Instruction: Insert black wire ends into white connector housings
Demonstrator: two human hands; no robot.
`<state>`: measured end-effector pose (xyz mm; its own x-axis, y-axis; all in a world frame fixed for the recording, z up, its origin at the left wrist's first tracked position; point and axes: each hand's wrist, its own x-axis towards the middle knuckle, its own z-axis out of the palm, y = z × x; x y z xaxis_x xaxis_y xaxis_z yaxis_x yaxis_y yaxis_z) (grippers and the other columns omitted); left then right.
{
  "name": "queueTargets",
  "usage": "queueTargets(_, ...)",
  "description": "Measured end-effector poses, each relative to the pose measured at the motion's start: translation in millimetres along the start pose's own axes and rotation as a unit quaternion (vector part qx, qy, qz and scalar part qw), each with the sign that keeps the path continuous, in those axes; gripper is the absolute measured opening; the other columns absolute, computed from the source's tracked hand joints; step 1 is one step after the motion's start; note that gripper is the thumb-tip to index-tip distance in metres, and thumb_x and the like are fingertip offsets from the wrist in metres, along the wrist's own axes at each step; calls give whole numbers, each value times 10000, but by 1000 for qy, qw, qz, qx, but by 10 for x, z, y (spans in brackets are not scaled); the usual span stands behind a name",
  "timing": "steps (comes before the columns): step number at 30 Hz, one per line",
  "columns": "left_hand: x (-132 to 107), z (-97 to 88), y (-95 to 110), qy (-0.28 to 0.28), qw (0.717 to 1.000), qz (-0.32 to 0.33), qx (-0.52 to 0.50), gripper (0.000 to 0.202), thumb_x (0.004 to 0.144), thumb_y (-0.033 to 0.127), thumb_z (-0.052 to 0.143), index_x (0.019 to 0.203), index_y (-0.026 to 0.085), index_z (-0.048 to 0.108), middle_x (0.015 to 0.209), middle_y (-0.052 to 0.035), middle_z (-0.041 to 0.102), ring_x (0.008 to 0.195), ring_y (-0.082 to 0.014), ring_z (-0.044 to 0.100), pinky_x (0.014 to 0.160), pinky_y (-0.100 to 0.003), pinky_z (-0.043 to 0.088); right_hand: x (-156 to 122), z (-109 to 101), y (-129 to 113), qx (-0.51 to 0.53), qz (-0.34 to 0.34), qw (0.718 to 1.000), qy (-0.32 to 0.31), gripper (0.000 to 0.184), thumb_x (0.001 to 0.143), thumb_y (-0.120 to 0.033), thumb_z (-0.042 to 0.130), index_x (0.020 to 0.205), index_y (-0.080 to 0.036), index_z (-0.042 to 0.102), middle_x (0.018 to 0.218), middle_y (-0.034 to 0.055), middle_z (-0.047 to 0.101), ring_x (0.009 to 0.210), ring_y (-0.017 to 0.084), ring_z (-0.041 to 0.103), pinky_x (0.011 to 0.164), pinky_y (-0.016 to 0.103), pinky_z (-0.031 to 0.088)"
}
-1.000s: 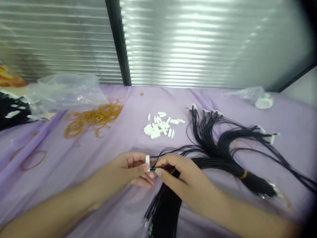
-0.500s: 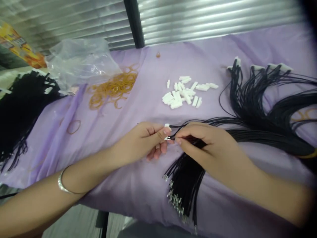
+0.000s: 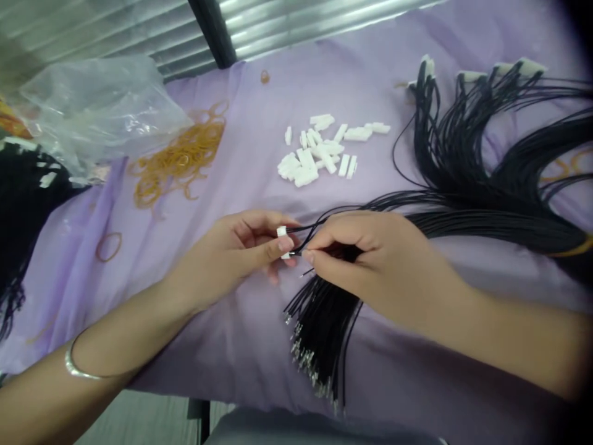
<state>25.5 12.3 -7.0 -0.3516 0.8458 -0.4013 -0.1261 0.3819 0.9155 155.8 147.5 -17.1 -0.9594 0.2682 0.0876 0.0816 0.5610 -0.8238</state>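
My left hand (image 3: 250, 247) pinches a small white connector housing (image 3: 281, 232) between thumb and fingers, its middle hidden by the thumb. Thin black wires run from the housing's upper end off to the right. My right hand (image 3: 370, 253) pinches a black wire (image 3: 298, 253) close to its tip, right at the housing's lower end. Whether the tip sits inside the housing I cannot tell. Below my right hand fans a bundle of black wires (image 3: 324, 334) with bare metal terminals at their ends.
White housings (image 3: 315, 154) lie in a loose pile beyond my hands. Tan rubber bands (image 3: 180, 161) and a clear plastic bag (image 3: 102, 111) are at the left, beside a dark wire heap (image 3: 23, 216). Wires with housings fitted (image 3: 426, 117) lie at the right on the purple cloth (image 3: 259, 148).
The view has shifted, so everything sits further left and higher. The housing now shows more upright in my left hand, and my right fingers remain on a wire at its lower end.
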Motion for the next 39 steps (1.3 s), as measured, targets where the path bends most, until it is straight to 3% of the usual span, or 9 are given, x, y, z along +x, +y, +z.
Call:
queueTargets(2, 15, 6, -12, 22, 999, 6, -27, 184, 719, 146, 664, 897, 138, 619, 707, 6, 647, 549, -69, 586, 532, -150, 504, 0, -5, -4, -8, -4, 1000, -8, 144, 744, -139, 546, 621, -176, 611, 606, -49, 576, 549, 57, 480, 523, 196, 326)
queueTargets(5, 12, 0, -16, 36, 998, -28, -47, 140, 698, 94, 667, 833, 112, 639, 700, -10, 658, 638, -105, 627, 633, -194, 528, -8, 5, -8, -31, -8, 999, 16, 128, 734, -167, 564, 627, -191, 630, 597, -43, 584, 515, 66, 477, 481, 210, 311)
queueTargets(9, -4, -32, -12, -8, 994, -55, -91, 167, 706, 107, 660, 871, 133, 653, 785, -8, 669, 698, -121, 641, 719, -259, 536, -17, 36, 20, -60, -15, 997, 35, 109, 690, -166, 592, 596, -212, 624, 560, -53, 569, 469, 69, 462, 429, 217, 297)
queueTargets(12, -1, -47, -7, 6, 995, -67, -75, 171, 708, 78, 651, 873, 123, 644, 812, -24, 676, 733, -116, 639, 766, -262, 521, -13, 49, 43, -58, -20, 998, 22, 96, 684, -170, 587, 609, -221, 614, 564, -69, 566, 480, 61, 476, 432, 203, 319)
queueTargets(23, 10, -62, -12, -28, 995, -58, -77, 163, 719, 76, 632, 868, 138, 607, 785, 1, 668, 736, -118, 649, 752, -248, 523, -3, 44, 27, -61, -5, 998, -13, 101, 656, -127, 569, 585, -198, 569, 555, -61, 540, 482, 67, 458, 443, 213, 314)
queueTargets(35, 35, -102, -35, -50, 992, -51, -101, 163, 705, 70, 634, 845, 143, 596, 792, -8, 670, 755, -141, 653, 758, -287, 526, -24, 39, 51, -92, -102, 990, -34, 83, 776, -112, 515, 715, -166, 530, 705, -5, 493, 657, 90, 448, 592, 217, 335)
queueTargets(39, 50, -136, -31, -65, 992, -52, -96, 192, 679, 50, 652, 846, 135, 611, 813, -24, 681, 757, -124, 649, 756, -238, 506, -29, 36, 42, -98, -129, 986, -30, 84, 798, -105, 495, 763, -162, 546, 703, 1, 476, 660, 93, 435, 592, 216, 333)
